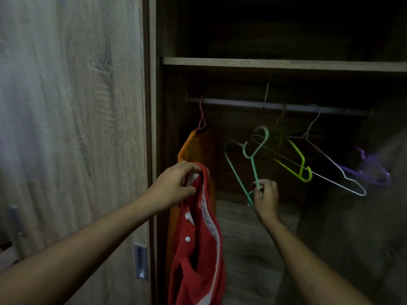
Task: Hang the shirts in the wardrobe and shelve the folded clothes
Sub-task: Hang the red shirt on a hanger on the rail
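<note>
My left hand [176, 186] grips the collar of a red shirt [198, 245] with white buttons and white trim, which hangs down in front of the open wardrobe. My right hand [265, 197] pinches the lower corner of a mint-green hanger [253, 155], held tilted below the rail [242, 104]. An orange shirt [191, 148] hangs on a pink hanger [201, 119] at the left end of the rail, just behind the red shirt.
A yellow-green hanger [301, 164], a white wire hanger [330, 164] and a blurred purple hanger [372, 172] hang tilted to the right. A shelf [284, 63] runs above the rail. The closed sliding door [72, 128] with its recessed handle [141, 261] fills the left.
</note>
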